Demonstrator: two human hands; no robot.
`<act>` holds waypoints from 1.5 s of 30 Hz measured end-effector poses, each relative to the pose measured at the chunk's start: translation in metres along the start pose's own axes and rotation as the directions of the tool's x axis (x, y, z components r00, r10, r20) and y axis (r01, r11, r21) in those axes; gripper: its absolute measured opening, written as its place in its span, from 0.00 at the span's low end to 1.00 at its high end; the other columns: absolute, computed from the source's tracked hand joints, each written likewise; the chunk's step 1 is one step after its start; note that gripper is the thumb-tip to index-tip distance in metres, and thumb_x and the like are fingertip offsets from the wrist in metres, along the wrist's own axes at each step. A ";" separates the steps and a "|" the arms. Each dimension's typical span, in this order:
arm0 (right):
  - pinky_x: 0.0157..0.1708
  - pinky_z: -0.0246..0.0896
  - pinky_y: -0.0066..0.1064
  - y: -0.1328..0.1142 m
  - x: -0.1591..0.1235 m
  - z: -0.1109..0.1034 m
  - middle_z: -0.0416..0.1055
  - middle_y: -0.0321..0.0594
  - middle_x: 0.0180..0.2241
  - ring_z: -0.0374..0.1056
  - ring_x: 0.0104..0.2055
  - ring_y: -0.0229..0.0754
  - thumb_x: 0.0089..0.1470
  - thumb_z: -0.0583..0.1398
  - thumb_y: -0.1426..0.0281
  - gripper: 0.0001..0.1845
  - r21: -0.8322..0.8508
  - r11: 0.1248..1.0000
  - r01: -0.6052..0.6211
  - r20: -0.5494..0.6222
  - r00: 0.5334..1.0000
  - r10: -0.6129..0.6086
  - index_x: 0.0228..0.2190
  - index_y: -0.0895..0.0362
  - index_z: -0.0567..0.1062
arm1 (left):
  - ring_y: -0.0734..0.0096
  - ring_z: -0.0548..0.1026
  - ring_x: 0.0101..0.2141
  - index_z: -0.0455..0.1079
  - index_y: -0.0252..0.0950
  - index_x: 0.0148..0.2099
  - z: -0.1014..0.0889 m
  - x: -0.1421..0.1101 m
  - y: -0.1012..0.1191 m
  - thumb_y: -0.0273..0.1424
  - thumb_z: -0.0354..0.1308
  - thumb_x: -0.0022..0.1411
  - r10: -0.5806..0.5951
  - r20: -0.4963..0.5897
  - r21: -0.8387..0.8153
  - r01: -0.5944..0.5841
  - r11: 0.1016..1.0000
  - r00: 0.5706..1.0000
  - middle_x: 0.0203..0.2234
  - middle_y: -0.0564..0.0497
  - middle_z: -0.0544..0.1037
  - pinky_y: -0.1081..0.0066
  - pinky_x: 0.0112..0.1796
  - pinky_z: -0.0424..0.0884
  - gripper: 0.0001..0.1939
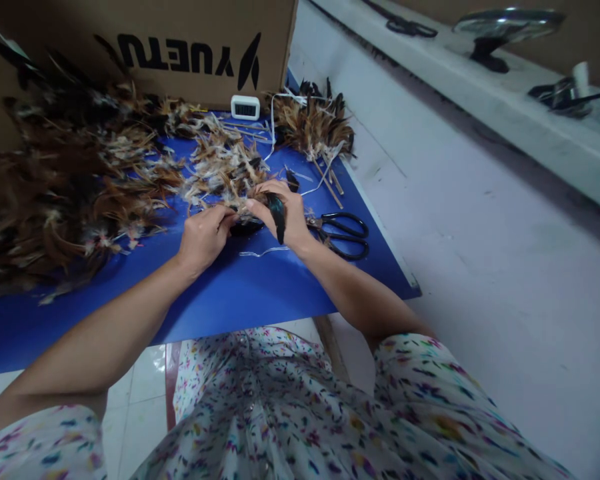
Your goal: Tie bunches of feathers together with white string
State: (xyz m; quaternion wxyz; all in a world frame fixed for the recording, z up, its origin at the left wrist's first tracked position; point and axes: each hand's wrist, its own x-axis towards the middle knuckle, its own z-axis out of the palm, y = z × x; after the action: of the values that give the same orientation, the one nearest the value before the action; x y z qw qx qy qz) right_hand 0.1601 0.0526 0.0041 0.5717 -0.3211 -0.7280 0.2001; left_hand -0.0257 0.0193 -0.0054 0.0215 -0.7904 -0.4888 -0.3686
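Feathers [279,217], a small brown-and-black bunch, are up between the two hands, just above the front part of the blue tabletop [220,293]! The left hand [203,237] is nearly closed, fingertips pinched at their near edge; the right hand [291,217] curls part-closed around them, one glossy dark plume lying across its fingers. At the back stands a cardboard box [200,87], YUETU printed upside down, its inside out of view. Before it sits a white digital timer [245,117], a feather bundle [313,127] with thin sticks to its right. A loose feather heap [220,157] lies just beyond the hands, a big feather pile [55,193] crowds the left, and black-handled scissors [344,235] lie just right of the right hand.
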 end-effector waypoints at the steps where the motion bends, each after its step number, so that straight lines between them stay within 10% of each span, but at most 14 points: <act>1: 0.48 0.64 0.41 0.000 0.000 0.000 0.74 0.40 0.33 0.70 0.41 0.44 0.53 0.65 0.55 0.16 0.004 1.000 -0.005 0.006 1.000 0.005 0.28 0.55 0.74 | 0.70 0.76 0.26 0.73 0.37 0.37 0.000 0.000 0.000 0.33 0.52 0.68 0.000 0.000 -0.001 0.000 1.000 1.000 0.21 0.53 0.76 0.72 0.33 0.70 0.10; 45: 0.43 0.65 0.38 -0.004 -0.005 0.004 0.68 0.35 0.26 0.66 0.33 0.40 0.52 0.64 0.55 0.17 -0.077 0.974 -0.215 0.044 0.975 0.219 0.25 0.55 0.71 | 0.71 0.76 0.25 0.73 0.38 0.35 -0.001 0.000 0.003 0.34 0.54 0.67 -0.039 0.013 -0.075 0.040 0.996 0.999 0.21 0.54 0.77 0.72 0.31 0.69 0.10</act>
State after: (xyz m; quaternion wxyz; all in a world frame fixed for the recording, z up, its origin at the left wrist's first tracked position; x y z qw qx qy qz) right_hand 0.1561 0.0470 0.0020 0.5154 -0.4137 -0.7099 0.2436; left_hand -0.0238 0.0176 -0.0041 -0.0183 -0.7831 -0.4901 -0.3824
